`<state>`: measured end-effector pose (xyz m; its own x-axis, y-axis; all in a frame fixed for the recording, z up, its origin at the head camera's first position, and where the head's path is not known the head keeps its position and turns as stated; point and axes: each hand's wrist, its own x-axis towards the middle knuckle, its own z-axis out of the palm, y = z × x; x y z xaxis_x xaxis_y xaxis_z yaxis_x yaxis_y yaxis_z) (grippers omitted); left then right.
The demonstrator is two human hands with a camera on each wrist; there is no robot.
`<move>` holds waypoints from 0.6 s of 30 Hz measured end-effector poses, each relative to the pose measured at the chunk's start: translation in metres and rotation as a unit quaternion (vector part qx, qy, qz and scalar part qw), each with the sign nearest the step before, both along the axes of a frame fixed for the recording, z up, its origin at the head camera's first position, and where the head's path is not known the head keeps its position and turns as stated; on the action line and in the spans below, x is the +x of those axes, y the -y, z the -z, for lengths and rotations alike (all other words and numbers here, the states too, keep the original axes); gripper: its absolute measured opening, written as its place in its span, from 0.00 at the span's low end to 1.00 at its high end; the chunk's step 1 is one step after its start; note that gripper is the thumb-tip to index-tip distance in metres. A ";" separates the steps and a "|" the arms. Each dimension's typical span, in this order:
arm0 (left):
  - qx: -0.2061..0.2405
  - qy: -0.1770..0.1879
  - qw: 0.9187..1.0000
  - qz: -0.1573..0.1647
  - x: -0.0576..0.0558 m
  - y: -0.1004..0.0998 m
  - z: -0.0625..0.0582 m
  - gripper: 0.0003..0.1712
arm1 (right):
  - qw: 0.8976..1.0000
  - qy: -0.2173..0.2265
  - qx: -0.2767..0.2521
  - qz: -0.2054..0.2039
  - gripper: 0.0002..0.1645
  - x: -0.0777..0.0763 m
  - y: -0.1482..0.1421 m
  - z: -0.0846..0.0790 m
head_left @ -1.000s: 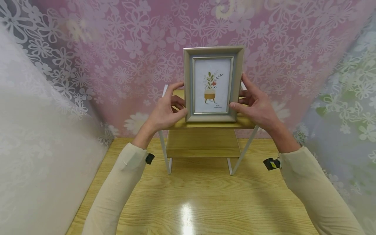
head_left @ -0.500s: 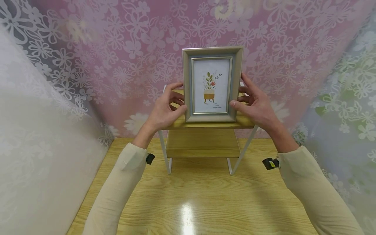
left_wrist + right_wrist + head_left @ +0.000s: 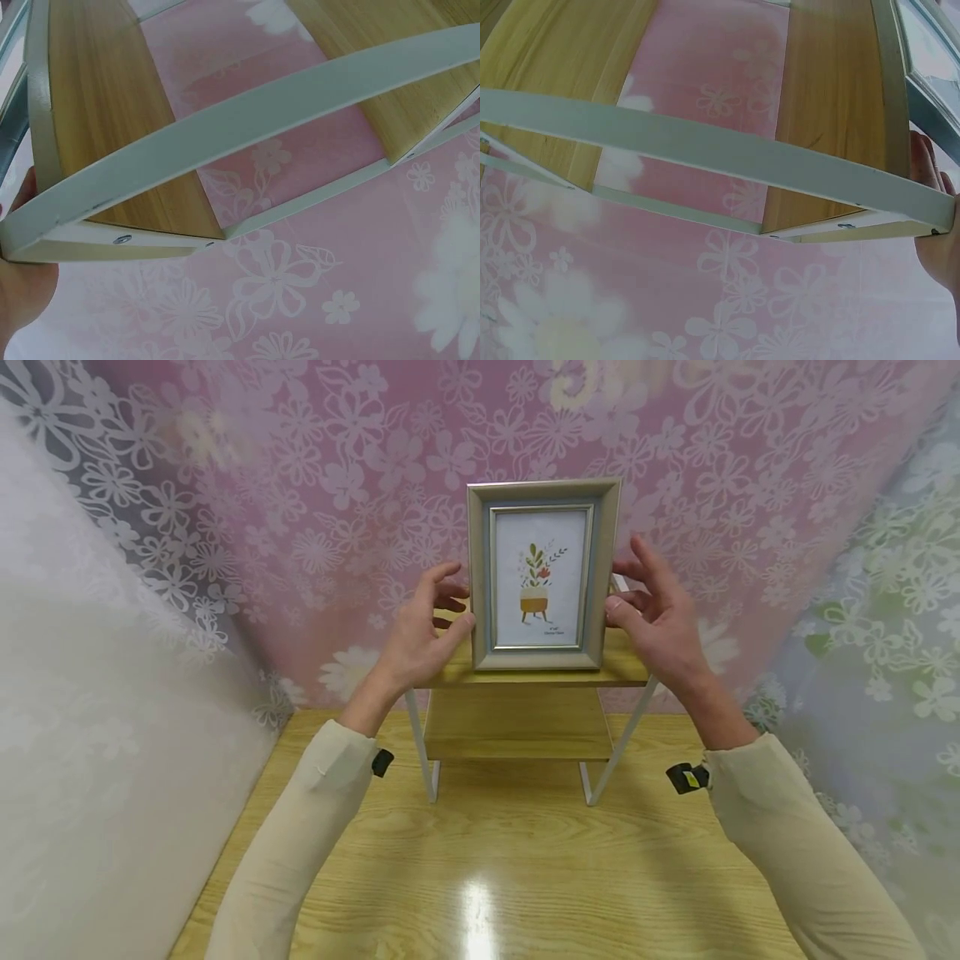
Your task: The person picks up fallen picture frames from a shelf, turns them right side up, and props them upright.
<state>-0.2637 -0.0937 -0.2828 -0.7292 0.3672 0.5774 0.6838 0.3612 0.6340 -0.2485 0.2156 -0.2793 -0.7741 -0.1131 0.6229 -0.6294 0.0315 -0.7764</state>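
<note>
A picture frame (image 3: 544, 581) in silvery beige, with a potted-plant print inside, stands upright on the top board (image 3: 626, 660) of a small two-tier shelf. My left hand (image 3: 416, 635) is at its left side, the thumb at the frame's edge and the index fingertip a little apart from it. On the other side, my right hand (image 3: 667, 622) has loosened fingers beside the right edge, its thumb off the front; whether it still touches is unclear. In the wrist views the hands are mostly cut off, and the frame (image 3: 934, 64) shows only in part.
White metal legs (image 3: 603, 760) carry the shelf, with a lower board (image 3: 517, 727) beneath the top one. It stands on a wood-grain surface (image 3: 480, 852). Pink flowered cloth (image 3: 337, 527) hangs close behind, and pale cloth (image 3: 97, 735) closes in the left side.
My right thumb has come off the front of the frame and the right fingers have loosened outward. The left index finger has drawn slightly away. The frame has barely moved.
</note>
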 end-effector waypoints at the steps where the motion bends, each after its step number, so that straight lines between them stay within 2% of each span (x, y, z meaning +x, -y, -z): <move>1: -0.005 0.006 1.000 0.001 0.000 0.000 0.000 0.34 | 1.000 0.002 0.003 0.001 0.42 0.000 0.000 0.000; 7: -0.013 0.028 0.999 0.015 -0.002 0.001 0.002 0.35 | 0.998 0.018 0.062 0.021 0.41 -0.002 -0.002 -0.003; 13: -0.033 0.023 0.999 0.015 0.000 0.005 0.004 0.35 | 0.988 0.037 0.134 0.066 0.45 -0.003 -0.001 -0.004; 16: -0.040 0.018 0.999 0.012 0.000 0.007 0.005 0.36 | 0.983 0.045 0.155 0.083 0.49 -0.002 -0.002 -0.003; 18: -0.045 0.014 0.999 0.008 0.001 0.009 0.005 0.36 | 0.983 0.044 0.159 0.080 0.50 -0.001 -0.003 -0.001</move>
